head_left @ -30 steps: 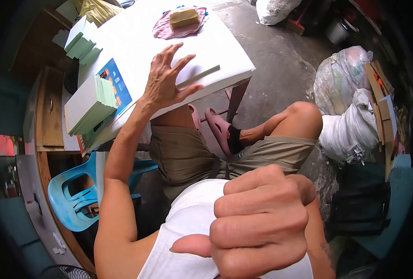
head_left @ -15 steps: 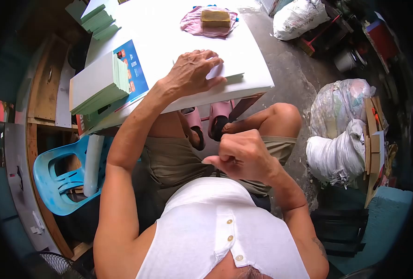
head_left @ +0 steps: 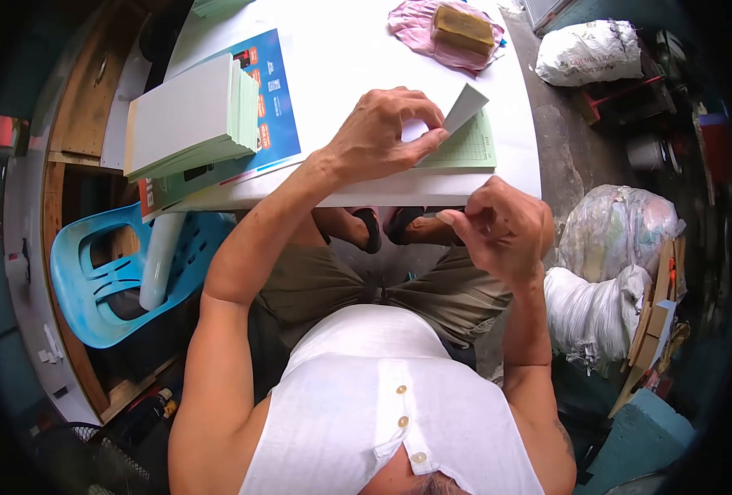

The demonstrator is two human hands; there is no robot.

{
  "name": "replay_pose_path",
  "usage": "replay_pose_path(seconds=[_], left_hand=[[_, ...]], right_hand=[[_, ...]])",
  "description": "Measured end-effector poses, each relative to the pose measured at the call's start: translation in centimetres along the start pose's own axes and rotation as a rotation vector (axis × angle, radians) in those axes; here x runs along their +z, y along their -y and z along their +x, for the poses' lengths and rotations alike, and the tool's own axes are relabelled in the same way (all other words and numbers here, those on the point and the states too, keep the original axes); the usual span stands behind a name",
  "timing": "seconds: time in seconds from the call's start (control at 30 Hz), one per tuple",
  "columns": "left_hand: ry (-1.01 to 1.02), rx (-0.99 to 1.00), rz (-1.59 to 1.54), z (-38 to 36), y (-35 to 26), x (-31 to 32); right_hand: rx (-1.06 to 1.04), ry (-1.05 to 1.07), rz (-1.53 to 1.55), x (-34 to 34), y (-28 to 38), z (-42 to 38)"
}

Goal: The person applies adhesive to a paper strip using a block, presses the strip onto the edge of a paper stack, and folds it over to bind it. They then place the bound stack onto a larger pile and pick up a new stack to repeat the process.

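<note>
At the front of the white table (head_left: 341, 99), my left hand (head_left: 395, 132) pinches a white sheet (head_left: 467, 106) between thumb and fingers. The sheet is folded up off a pad of green printed forms (head_left: 470, 148), whose ruled lines show beneath it. Part of the pad lies hidden behind the hand. My right hand (head_left: 506, 224) hangs just off the table's front edge, near the pad, with its fingers curled in and the thumb sticking out. Whatever those fingers may hold is hidden.
A thick stack of green-edged pads (head_left: 193, 111) stands on a blue printed sheet (head_left: 277, 99) at the left. A brown block (head_left: 462, 30) sits on a pink cloth (head_left: 411, 29). A blue plastic chair (head_left: 94, 305) is at left; stuffed bags (head_left: 617, 235) are at right.
The sheet has been lifted, baring the green form under it. My left hand has gone from spread to pinching. My right hand has risen toward the table edge. The view has shifted.
</note>
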State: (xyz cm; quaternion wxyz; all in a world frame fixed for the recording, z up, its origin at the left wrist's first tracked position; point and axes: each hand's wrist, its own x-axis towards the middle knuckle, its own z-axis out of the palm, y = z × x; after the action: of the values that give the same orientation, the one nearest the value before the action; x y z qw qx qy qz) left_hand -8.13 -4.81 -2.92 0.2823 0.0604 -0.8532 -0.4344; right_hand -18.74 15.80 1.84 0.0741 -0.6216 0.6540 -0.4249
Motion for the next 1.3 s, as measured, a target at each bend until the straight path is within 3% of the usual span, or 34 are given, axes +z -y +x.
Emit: replay_pose_path(seconds=[0.07, 0.1, 0.2, 0.23, 0.37, 0.57, 0.77, 0.87, 0.9, 1.0, 1.07, 1.13, 1.3], left_hand=[[-0.017, -0.189, -0.172, 0.0, -0.5, -0.7], [-0.071, -0.116, -0.186, -0.1, 0.0, -1.0], [-0.187, -0.197, -0.316, -0.4, 0.5, -2.1], [-0.185, -0.287, -0.365, -0.7, 0.2, -2.6], [-0.314, -0.216, -0.350, -1.5, 0.9, -2.6], [-0.290, -0.328, -0.566, -2.1, 0.5, -2.9], [-0.262, -0.345, -0.542, -2.1, 1.1, -2.7], [-0.271, -0.258, -0.324, -1.7, 0.7, -2.3], [-0.207, -0.217, -0.090, -1.7, 0.2, -2.8], [-0.104, -0.307, 0.177, -2.1, -0.9, -3.1], [-0.051, -0.229, 0.361, -2.9, -1.0, -3.2], [-0.033, -0.147, 0.503, -3.7, -0.8, -3.2], [-0.118, -0.215, 0.473, -7.5, -3.7, -2.4]], right_hand=[[-0.059, -0.086, -0.039, 1.0, -1.1, 0.7], [-0.119, -0.035, -0.153, 1.1, -1.6, 1.1], [-0.256, 0.033, -0.308, 2.0, -2.4, 2.9], [-0.239, 0.109, -0.326, 2.3, -2.8, 3.3], [-0.356, 0.176, -0.341, 3.4, -3.8, 5.1], [-0.375, 0.289, -0.306, 3.2, -4.2, 6.5], [-0.378, 0.212, -0.336, 2.5, -3.0, 6.6], [-0.258, 0.126, -0.054, 0.2, -0.3, 4.6], [-0.225, 0.080, 0.069, -0.7, -0.2, 3.5], [0.159, -0.050, 0.246, -1.0, 1.2, 0.5], [0.443, 0.133, 0.452, -0.2, 0.4, -1.1], [0.577, 0.192, 0.479, 1.6, -0.1, -2.1], [0.748, 0.214, 0.653, 1.8, -0.9, -1.2]])
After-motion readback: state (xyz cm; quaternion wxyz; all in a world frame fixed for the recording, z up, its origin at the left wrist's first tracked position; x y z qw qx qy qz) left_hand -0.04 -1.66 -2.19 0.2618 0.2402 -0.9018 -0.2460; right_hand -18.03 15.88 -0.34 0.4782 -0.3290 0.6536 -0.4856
